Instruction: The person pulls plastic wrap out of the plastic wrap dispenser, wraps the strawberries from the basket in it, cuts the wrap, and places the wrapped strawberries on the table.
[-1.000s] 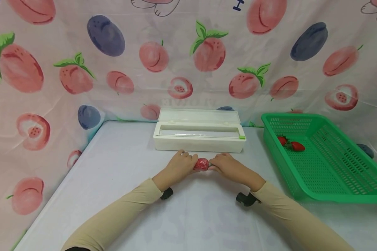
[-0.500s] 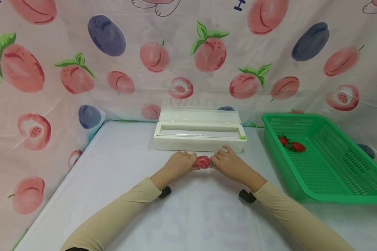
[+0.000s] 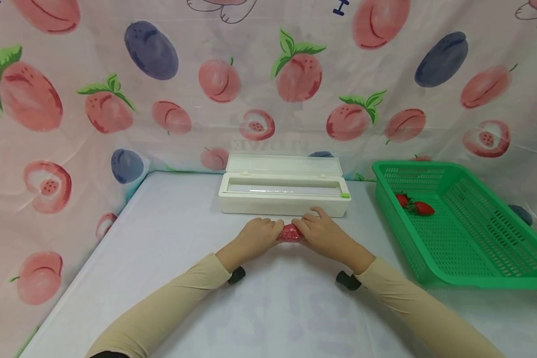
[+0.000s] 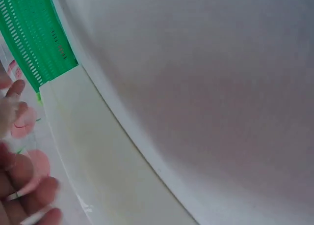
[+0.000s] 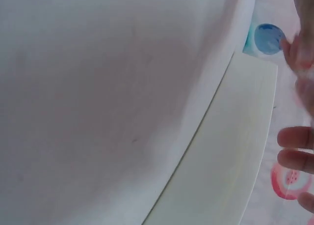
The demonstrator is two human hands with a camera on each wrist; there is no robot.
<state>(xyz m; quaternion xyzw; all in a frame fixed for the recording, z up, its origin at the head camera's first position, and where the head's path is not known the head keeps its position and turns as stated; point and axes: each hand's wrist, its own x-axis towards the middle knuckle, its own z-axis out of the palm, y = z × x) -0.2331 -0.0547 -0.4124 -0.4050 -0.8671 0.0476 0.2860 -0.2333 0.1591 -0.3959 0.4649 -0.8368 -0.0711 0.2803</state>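
Strawberry between left grip and right grip

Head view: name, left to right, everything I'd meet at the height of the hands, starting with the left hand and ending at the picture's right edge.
Left hand → shiny red item → right hand → green basket.

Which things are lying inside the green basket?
Two strawberries lie inside the green basket, near its left wall. That wall's inner face is hidden, and so are the strawberries' undersides.
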